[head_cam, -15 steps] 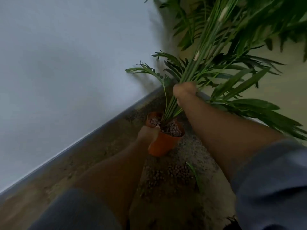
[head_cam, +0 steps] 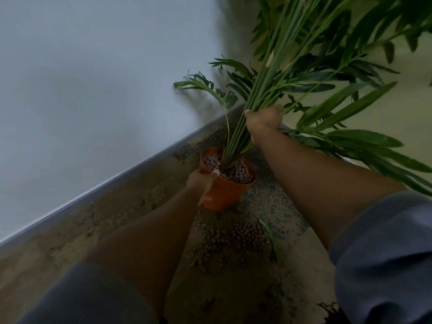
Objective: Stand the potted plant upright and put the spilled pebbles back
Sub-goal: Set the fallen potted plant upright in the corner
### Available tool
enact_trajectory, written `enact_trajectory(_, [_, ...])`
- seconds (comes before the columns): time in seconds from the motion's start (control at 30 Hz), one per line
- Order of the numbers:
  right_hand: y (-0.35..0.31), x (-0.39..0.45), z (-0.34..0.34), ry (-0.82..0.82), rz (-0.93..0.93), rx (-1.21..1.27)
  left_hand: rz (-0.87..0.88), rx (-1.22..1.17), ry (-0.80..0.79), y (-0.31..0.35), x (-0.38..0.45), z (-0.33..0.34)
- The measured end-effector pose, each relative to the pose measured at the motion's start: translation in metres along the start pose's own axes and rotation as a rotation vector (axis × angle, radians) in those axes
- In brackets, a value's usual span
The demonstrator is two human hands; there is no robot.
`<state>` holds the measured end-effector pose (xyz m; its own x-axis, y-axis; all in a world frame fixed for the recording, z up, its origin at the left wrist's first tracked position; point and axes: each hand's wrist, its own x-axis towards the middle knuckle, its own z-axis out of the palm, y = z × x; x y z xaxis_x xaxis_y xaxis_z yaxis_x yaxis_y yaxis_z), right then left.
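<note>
**Pot nearly upright, pebbles still out**

Since half a second ago: little change. Left hand (head_cam: 201,181) gripping orange pot (head_cam: 228,183) rim; right hand (head_cam: 264,119) clenched round plant stems (head_cam: 236,141). Spilled pebbles (head_cam: 233,239) on floor (head_cam: 233,295) just before pot. Scooping next, probably.

Floor (head_cam: 233,295): mottled brown/tan, speckled finish, meets a pale wall along a grey skirting strip (head_cam: 112,185) running from near left to far right. Orange pot (head_cam: 224,195) sits on the floor w/ its base down, roughly mid-scene. Spilled pebbles (head_cam: 236,239) lie in a loose brown patch on the floor just near-side of the pot. One green leaf (head_cam: 271,237) lies flat at the patch's right edge.
</note>
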<state>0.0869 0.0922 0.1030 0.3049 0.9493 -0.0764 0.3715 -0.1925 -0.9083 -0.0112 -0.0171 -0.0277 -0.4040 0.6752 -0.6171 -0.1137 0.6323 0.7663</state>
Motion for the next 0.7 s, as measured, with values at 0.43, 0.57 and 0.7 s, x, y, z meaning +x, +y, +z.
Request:
enact_trajectory(0.43, [0.012,0.0,0.016,-0.024,-0.185,-0.247,-0.179,-0.509,-0.372,-0.043,0.032,0.001])
enact_trajectory(0.57, [0.019,0.002,0.018,-0.009,-0.265,-0.186,-0.133,-0.542,-0.317,-0.034,0.033,0.01])
enact_trajectory(0.7, [0.015,-0.004,0.015,-0.01,-0.289,-0.164,-0.15,-0.569,-0.23,-0.028,0.025,0.021])
